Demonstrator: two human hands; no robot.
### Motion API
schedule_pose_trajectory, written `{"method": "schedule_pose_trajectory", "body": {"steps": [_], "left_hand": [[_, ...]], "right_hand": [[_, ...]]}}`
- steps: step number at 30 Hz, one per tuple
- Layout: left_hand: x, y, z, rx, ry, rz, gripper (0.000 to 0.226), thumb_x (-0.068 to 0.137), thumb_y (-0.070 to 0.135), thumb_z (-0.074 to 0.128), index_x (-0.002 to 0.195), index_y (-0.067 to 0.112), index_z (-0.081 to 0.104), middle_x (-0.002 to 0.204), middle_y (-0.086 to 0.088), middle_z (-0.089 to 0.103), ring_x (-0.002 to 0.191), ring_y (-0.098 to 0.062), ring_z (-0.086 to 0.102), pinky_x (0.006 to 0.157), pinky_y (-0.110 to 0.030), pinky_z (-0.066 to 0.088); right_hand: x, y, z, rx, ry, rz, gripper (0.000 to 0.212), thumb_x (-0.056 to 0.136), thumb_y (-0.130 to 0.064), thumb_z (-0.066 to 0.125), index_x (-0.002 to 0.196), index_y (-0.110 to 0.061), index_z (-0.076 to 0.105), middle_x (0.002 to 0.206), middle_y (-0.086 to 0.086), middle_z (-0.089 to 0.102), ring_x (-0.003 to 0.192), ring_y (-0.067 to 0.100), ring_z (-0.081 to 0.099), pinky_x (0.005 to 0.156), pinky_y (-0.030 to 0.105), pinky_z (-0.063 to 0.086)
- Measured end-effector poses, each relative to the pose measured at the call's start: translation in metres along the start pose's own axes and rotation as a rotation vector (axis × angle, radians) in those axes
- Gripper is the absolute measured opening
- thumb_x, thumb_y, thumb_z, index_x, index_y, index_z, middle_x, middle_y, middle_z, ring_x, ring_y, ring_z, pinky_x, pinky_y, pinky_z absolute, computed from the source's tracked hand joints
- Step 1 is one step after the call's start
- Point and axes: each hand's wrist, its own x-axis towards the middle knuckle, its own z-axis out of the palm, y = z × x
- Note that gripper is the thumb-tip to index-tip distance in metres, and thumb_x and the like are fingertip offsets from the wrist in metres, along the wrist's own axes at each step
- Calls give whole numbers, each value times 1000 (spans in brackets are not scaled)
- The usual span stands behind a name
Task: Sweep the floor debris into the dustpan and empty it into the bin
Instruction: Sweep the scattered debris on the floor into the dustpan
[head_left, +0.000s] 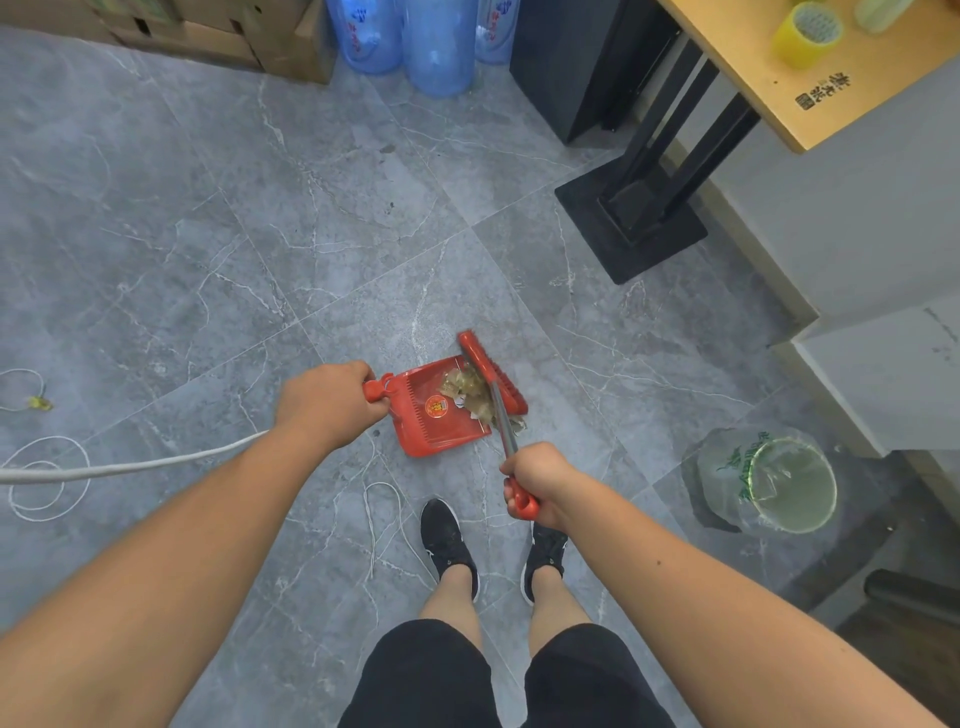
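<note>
Grey marble-look tiled floor, smooth and veined, with loose white string on it. Clear plastic-lined round bin, green rim, stands on the floor well off to the right of the right-hand grip, nearer the right hand than the left; the dustpan will have to travel that way, I judge. Red flat plastic dustpan, ridged comb teeth along one side and a round sticker inside, sits on the tiles just ahead of both hands, mouth facing right toward the broom. Red plastic broom head with a thin metal shaft has its long axis running from the right-hand grip forward and slightly left, head resting at the pan's mouth. Left hand clenched around the pan's red handle at its left end. Right hand clenched around the broom's red grip at the near end of the shaft. Crumpled yellowish translucent debris, like wrapper or tape scraps, lies mostly inside the pan beside the bristles, a bit hanging over the lip; sweep looks nearly done, emptying not yet done
</note>
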Motion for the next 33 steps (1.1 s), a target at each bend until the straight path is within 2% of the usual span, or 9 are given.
{"method": "schedule_pose_trajectory", "body": {"steps": [3, 9, 14, 18, 21, 25, 33], "left_hand": [[0, 0, 2, -1, 3, 12, 34, 90, 55, 55, 105, 28, 68, 96, 1, 73, 90, -25, 66, 69, -33, 47], [-2, -2, 4, 5, 15, 30, 33, 90, 55, 54, 99, 26, 67, 92, 0, 72, 84, -26, 64, 68, -33, 48], [-4, -2, 5, 6, 3, 26, 33, 91, 56, 53, 96, 26, 67, 88, 2, 70, 77, -22, 56, 65, -32, 44], [-7, -2, 7, 15, -2, 28, 34, 91, 57, 53, 95, 26, 66, 87, 2, 70, 76, -22, 56, 65, -32, 46], [-10, -2, 7, 24, 0, 35, 34, 90, 57, 52, 94, 26, 65, 86, 1, 70, 76, -23, 56, 69, -34, 52], [-15, -4, 6, 14, -13, 36, 31, 90, 55, 53, 91, 26, 65, 84, 2, 69, 77, -24, 59, 68, -33, 52], [-26, -20, 5, -68, -8, 77, 33, 90, 54, 63, 79, 23, 66, 73, 7, 58, 76, -23, 59, 59, -30, 40]], "right_hand": [[-6, 5, 3, -5, -20, 8, 9, 96, 1, 41, 91, -4, 47, 64, 9, 41, 28, 10, 34, 36, 18, 30], [-13, 14, 9, 107, -60, 8, 9, 96, 0, 44, 90, -5, 47, 63, 7, 41, 44, 14, 40, 39, 19, 32], [-20, 14, 5, 252, -101, 30, 3, 97, -4, 46, 100, -5, 47, 65, 8, 45, 45, 11, 41, 35, 17, 33], [-31, 12, -1, 316, -148, 38, 3, 98, -6, 46, 95, -5, 46, 65, 8, 48, 49, 10, 40, 33, 17, 33], [-42, 9, -5, 284, -146, 6, 2, 98, -5, 47, 97, -5, 46, 66, 9, 48, 46, 10, 43, 33, 16, 34], [-52, 10, -11, 191, -97, -59, 5, 97, -4, 48, 92, -6, 48, 68, 11, 47, 45, 13, 45, 35, 17, 35], [-50, -6, -29, -37, -27, -198, 5, 95, 0, 46, 92, -4, 48, 59, 10, 45, 46, 17, 39, 41, 21, 29]]}}
